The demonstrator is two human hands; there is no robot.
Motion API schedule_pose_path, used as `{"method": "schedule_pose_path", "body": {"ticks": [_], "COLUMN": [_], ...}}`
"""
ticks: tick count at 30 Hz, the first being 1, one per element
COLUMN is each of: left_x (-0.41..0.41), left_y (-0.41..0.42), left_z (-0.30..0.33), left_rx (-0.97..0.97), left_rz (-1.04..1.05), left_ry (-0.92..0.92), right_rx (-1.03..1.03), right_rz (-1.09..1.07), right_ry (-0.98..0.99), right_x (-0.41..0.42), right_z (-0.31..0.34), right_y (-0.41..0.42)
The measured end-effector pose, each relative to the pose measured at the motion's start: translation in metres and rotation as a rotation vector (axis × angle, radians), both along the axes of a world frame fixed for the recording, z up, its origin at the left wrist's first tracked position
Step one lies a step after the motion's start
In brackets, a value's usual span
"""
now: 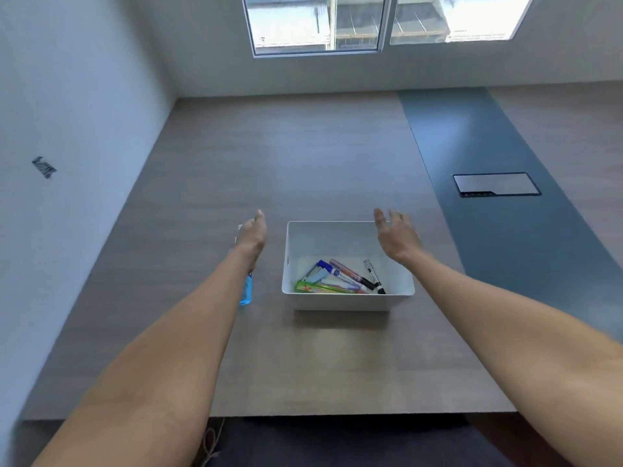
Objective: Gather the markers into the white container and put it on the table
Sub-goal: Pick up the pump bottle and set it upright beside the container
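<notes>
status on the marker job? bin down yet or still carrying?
Done: the markers lie inside the white container, which sits on the table. In hand: nothing; the left hand and right hand are open on either side of it, no grip on the rim. Left: apparently nothing. No loose markers show; a blue bottle lies partly hidden under the left arm.

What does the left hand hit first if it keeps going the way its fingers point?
Probably nothing nearby. The left hand points away from the person over bare table, left of the white container. The blue bottle lies under the wrist, behind that line. Height above the table is unclear.
</notes>
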State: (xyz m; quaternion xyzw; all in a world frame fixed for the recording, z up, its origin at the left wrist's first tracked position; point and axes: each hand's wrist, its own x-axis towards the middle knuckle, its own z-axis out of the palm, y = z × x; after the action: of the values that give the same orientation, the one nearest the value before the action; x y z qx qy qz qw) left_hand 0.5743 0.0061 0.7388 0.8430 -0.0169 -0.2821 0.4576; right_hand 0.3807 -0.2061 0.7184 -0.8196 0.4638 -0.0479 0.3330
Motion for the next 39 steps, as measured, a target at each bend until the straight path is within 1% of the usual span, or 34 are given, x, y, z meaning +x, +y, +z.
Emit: {"method": "schedule_pose_path", "body": {"ticks": [3, 7, 10, 13, 16, 20, 23, 25, 29, 31, 33, 36, 39], "left_x": [0.016, 0.038, 0.055, 0.065, 0.077, 0.086, 0.086, 0.082, 0.072, 0.07, 0.068, 0.07, 0.073], "left_y": [0.015, 0.036, 0.051, 0.067, 0.084, 0.1, 0.104, 0.106, 0.111, 0.11, 0.109, 0.108, 0.104], "left_z": [0.016, 0.024, 0.016, 0.001, -0.024, -0.056, -0.071, -0.081, -0.105, -0.115, -0.117, -0.114, -0.106], "left_rx": [0.011, 0.033, 0.061, 0.097, 0.111, 0.126, 0.107, 0.104, 0.104, 0.055, -0.033, -0.088, -0.147], "left_rz": [0.019, 0.052, 0.075, 0.096, 0.106, 0.092, 0.074, 0.04, 0.005, 0.022, 0.067, 0.056, 0.041], "left_ry": [-0.093, -0.158, -0.146, -0.136, -0.077, 0.006, 0.054, 0.094, 0.201, 0.261, 0.313, 0.326, 0.29], "right_rx": [-0.045, -0.012, 0.078, 0.117, 0.152, 0.126, 0.14, 0.22, 0.483, 0.662, 0.85, 0.932, 0.911], "right_rz": [0.09, 0.19, 0.214, 0.265, 0.347, 0.439, 0.485, 0.458, 0.289, 0.194, 0.097, 0.047, 0.038], "right_ry": [-0.003, -0.052, -0.074, -0.071, -0.064, 0.009, 0.117, 0.173, 0.196, 0.151, 0.077, 0.023, -0.046], "right_x": [0.027, 0.072, 0.109, 0.143, 0.176, 0.203, 0.215, 0.216, 0.205, 0.2, 0.198, 0.199, 0.198], "right_z": [0.015, 0.025, 0.028, 0.025, 0.015, 0.001, -0.015, -0.031, -0.07, -0.088, -0.094, -0.089, -0.079], "right_y": [0.016, 0.045, 0.072, 0.1, 0.124, 0.15, 0.166, 0.176, 0.195, 0.199, 0.202, 0.201, 0.195]}}
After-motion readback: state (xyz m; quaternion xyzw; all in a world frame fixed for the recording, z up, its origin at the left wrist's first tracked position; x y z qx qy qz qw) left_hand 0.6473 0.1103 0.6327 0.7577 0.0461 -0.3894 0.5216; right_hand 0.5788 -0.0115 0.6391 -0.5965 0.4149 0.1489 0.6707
